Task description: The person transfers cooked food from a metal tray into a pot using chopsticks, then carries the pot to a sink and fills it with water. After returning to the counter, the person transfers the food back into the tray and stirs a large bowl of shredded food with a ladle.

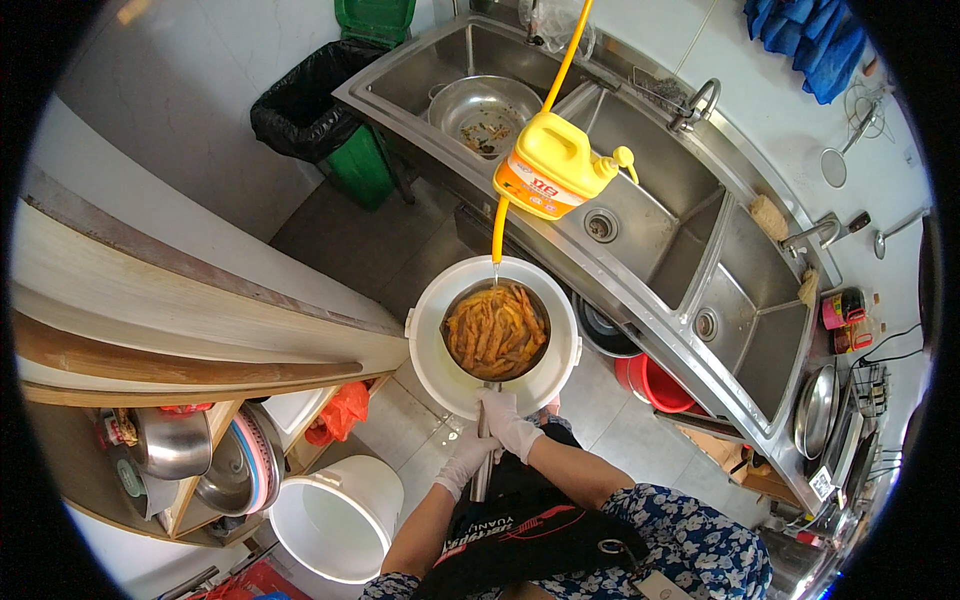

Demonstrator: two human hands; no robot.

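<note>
Both my hands wear thin white gloves. My right hand (507,420) is closed around the upper part of the metal handle of a deep round ladle or strainer (448,341). Lower on that handle (481,484), near its end, my left hand (466,459) grips too. The bowl holds long orange-brown pieces of food (491,330), wet and heaped; their exact kind is unclear. It is over or in a large white plastic bucket (425,367) with side lugs. From a yellow hose (499,232), water (496,276) runs onto the food at the far rim.
A yellow detergent jug (547,169) sits on the edge of the steel sink (626,292), against the hose. One basin holds a metal pan (487,101) with scraps. A second white bucket (337,517), shelves with bowls (240,465), a red bucket (656,386) and a green bin (364,169) stand around.
</note>
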